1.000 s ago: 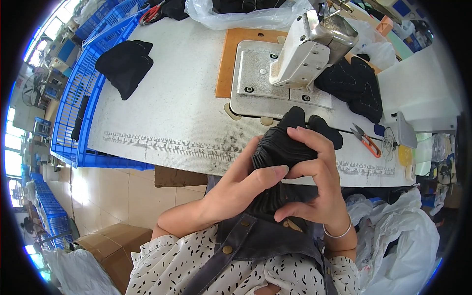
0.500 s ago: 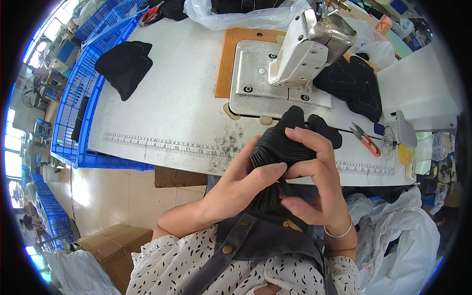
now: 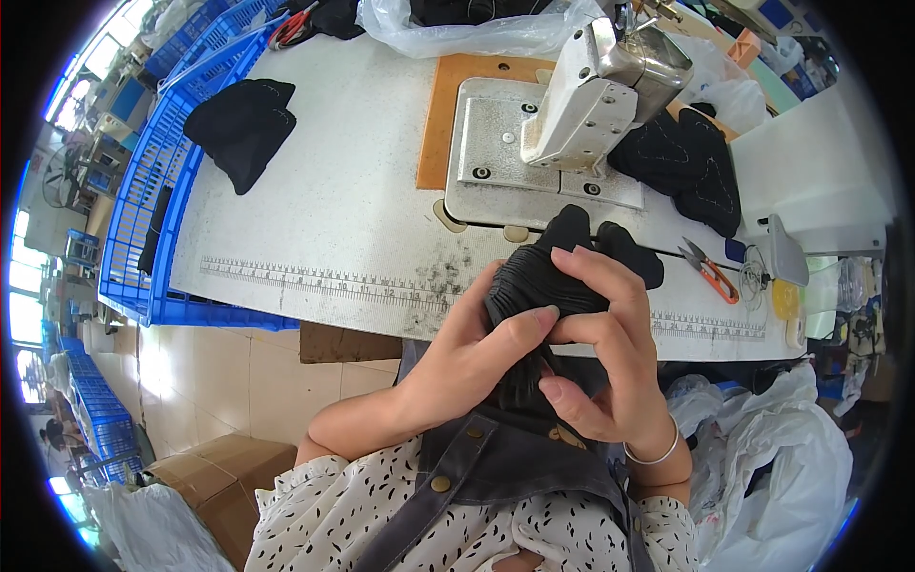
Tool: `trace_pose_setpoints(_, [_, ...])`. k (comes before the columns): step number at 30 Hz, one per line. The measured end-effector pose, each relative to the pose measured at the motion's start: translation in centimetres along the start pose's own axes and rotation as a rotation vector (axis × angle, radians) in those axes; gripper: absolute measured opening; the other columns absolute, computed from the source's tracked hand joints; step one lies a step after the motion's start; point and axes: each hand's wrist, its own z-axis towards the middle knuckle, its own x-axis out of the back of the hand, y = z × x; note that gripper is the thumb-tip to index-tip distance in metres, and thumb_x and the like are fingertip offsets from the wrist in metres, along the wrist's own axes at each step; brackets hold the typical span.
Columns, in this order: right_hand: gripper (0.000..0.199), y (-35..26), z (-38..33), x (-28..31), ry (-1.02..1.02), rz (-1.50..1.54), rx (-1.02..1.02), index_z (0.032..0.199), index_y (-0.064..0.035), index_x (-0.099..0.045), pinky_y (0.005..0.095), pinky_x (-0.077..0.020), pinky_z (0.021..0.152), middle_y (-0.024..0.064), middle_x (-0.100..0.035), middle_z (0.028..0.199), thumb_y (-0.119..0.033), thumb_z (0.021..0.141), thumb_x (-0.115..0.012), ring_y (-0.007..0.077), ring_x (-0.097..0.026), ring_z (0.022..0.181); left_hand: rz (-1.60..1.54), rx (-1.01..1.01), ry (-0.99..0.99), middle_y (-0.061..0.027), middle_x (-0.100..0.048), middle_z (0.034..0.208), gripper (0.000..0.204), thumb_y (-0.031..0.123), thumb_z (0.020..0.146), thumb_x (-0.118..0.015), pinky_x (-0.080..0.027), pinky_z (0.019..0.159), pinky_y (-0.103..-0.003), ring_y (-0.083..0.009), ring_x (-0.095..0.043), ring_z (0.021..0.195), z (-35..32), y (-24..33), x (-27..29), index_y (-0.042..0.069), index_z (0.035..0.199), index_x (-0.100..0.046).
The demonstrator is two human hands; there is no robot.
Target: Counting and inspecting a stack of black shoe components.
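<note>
Risen: right hand (image 3: 626, 355) thumb; fingers half-open against ridged, layered black stack (image 3: 536, 284), left hand (image 3: 462, 360) fingers clasping it.

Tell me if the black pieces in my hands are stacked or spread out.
Stacked: the black pieces show many edges packed closely in layers between your left hand and right hand.

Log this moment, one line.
left hand: holding black layered stack | right hand: holding same stack | beyond: sewing machine | rest: orange-handled snips on table; blue crate at left
</note>
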Motion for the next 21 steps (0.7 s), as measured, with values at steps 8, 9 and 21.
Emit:
trace_pose_setpoints(8, [0.042, -0.23, 0.02, 0.11, -0.028, 0.001, -0.016, 0.094, -0.0054, -0.056, 0.0452, -0.034, 0.096, 0.0189, -0.042, 0.128, -0.034, 0.069, -0.073, 0.0391, -0.041, 0.115, 0.001, 0.022, 0.013, -0.0029, -0.049, 0.097, 0.036, 0.017, 0.089, -0.053, -0.043, 0.072, -0.021, -0.0061, -0.047, 0.085, -0.06, 0.06, -0.07, -0.001, 0.116, -0.039])
trace_pose_setpoints(9, [0.042, -0.21, 0.03, 0.09, -0.027, 0.001, -0.016, 0.094, -0.0054, -0.056, 0.0452, -0.034, 0.096, 0.0189, -0.042, 0.128, -0.034, 0.069, -0.073, 0.0391, -0.041, 0.115, 0.001, 0.022, 0.013, -0.0029, -0.049, 0.097, 0.036, 0.017, 0.089, -0.053, -0.043, 0.072, -0.021, -0.0061, -0.047, 0.085, -0.04, 0.05, -0.07, -0.001, 0.116, -0.039])
trace_pose_setpoints(21, [0.044, -0.09, 0.06, 0.18, -0.043, 0.002, -0.02, 0.094, -0.0064, -0.056, 0.0448, -0.033, 0.096, 0.0182, -0.042, 0.129, -0.037, 0.069, -0.073, 0.038, -0.04, 0.117, -0.033, 0.03, 0.004, -0.0036, -0.05, 0.099, 0.036, 0.017, 0.089, -0.053, -0.043, 0.074, -0.022, -0.0069, -0.048, 0.087, -0.03, 0.2, -0.1, -0.002, 0.116, -0.04])
